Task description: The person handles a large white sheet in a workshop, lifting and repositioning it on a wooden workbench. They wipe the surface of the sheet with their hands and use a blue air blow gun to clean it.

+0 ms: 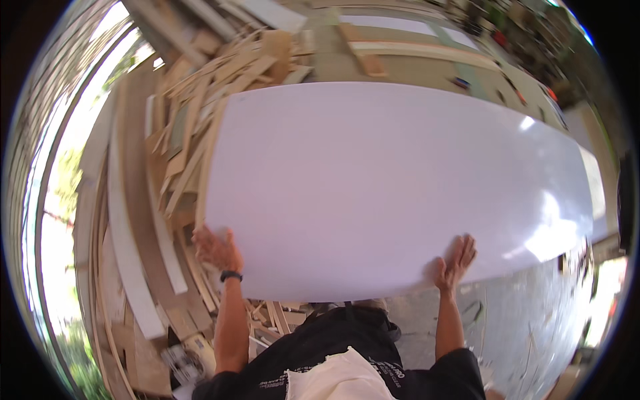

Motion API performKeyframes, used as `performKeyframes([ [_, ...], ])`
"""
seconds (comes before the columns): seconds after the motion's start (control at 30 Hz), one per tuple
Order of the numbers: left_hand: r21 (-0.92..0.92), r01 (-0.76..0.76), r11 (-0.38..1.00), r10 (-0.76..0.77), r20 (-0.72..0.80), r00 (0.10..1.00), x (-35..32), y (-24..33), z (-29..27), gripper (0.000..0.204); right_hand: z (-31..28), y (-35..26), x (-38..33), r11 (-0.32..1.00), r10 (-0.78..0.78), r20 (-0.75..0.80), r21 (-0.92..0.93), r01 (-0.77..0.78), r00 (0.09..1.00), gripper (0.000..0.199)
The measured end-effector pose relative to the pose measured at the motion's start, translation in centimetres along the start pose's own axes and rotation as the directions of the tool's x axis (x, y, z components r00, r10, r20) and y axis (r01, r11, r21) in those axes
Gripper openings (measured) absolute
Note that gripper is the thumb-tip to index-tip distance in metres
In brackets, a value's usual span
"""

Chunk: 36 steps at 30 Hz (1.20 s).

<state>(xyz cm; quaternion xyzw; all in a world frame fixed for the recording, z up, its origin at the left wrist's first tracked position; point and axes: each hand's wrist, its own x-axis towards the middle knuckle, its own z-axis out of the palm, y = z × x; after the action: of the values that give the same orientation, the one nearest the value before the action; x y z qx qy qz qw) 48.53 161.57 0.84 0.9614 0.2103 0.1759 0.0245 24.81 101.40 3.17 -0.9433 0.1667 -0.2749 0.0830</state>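
Observation:
A large, glossy white panel [360, 180] spreads out in front of me, with its near long edge close to my waist. At its near left corner, my left hand [219, 249] is closed over the left edge, the thumb on the top face. A dark band circles that wrist. Farther right, my right hand [457, 263] lies on the panel by the near edge, fingers stretched and thumb apart. What supports the panel underneath is hidden.
Scrap wood strips [193, 127] are heaped along the left and far left. Long boards [127, 220] stand at the left. Beyond the panel, a work surface [413, 63] bears a wooden strip and small tools. Grey floor [493, 327] shows at the near right.

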Motion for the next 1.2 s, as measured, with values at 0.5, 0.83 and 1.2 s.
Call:
performKeyframes([
  [0.5, -0.179, -0.034, 0.983, 0.045, 0.054, 0.998, 0.8, -0.9, 0.5, 0.080, 1.0, 0.3, -2.3, 0.999, 0.048, 0.023, 0.022, -0.048, 0.999, 0.089],
  [0.83, -0.136, 0.001, 0.991, 0.004, 0.034, 0.999, 0.4, 0.0, -0.5, 0.078, 3.6, 1.2, -2.8, 0.998, 0.036, -0.104, 0.063, -0.029, 0.994, 0.092],
  [1.2, -0.315, 0.674, 0.669, -0.647, 0.200, 0.736, -19.1, 13.2, -0.4, 0.103, 4.3, 1.7, -2.5, 0.997, -0.001, -0.177, 0.077, 0.015, 0.984, 0.090],
])
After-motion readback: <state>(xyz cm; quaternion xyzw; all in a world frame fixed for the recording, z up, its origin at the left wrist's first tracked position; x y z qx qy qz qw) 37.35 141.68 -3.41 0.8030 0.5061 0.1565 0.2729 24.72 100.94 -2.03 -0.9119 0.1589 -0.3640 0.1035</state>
